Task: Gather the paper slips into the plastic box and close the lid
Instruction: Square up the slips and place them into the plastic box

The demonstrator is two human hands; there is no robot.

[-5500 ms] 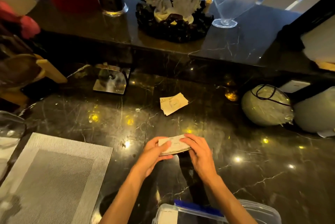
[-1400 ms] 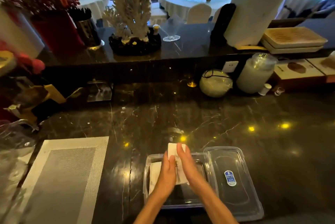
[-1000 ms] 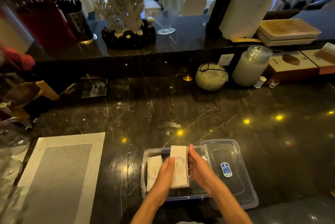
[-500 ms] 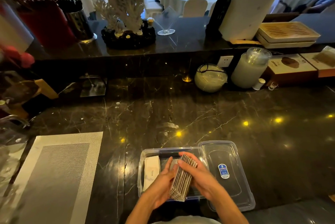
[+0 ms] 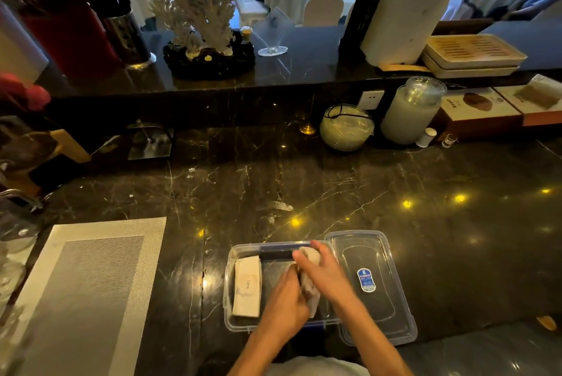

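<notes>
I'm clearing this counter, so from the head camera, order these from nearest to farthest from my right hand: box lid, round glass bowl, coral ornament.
1. Box lid: just right of the right hand.
2. Round glass bowl: back of the counter.
3. Coral ornament: upper ledge, far left.

Both bare forearms reach in from the near edge of the worktop, converging. The left hand (image 5: 284, 304) is cupped, palm turned inward, fingers curled. The right hand (image 5: 324, 275) lies just beyond it, fingers bent and pressing toward the left, thumb stretched forward.
</notes>
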